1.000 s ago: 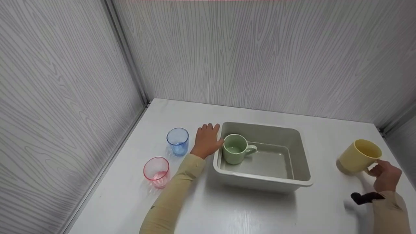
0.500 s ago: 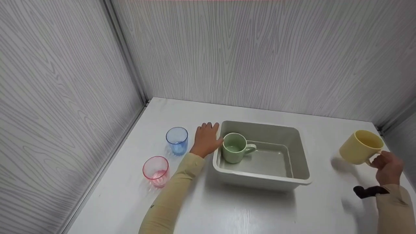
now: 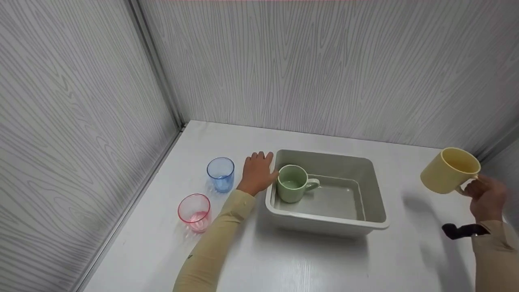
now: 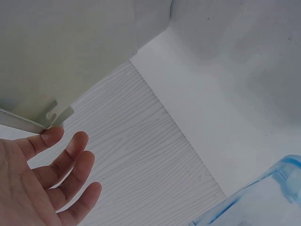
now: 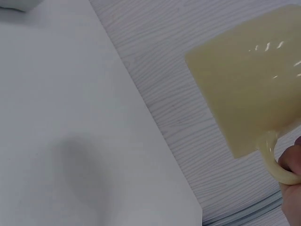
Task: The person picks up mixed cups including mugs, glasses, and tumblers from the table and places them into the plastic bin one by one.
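Note:
My right hand (image 3: 488, 198) grips a yellow mug (image 3: 444, 174) by its handle. The mug hangs above the right of the table, tilted, its mouth up and toward the hand; in the right wrist view its side and handle (image 5: 275, 167) fill the right edge. At the left rim of a grey plastic basin (image 3: 324, 223) lies my left hand (image 3: 257, 174), thumb over the edge. The left wrist view shows its fingers (image 4: 70, 181) loosely spread outside the wall. A green mug (image 3: 291, 190) stands upright inside the basin at its left end, handle pointing right.
Left of my left hand stand a clear blue glass (image 3: 222, 184) and, nearer, a clear pink glass (image 3: 196, 223). Both are close to my left forearm. Wood-grain panels (image 3: 284, 65) enclose the white table (image 3: 316, 271) at the back and sides.
My right hand has lifted the yellow mug from close to the table to higher up, and its shadow has drawn away from it. My left hand stays at the basin's rim.

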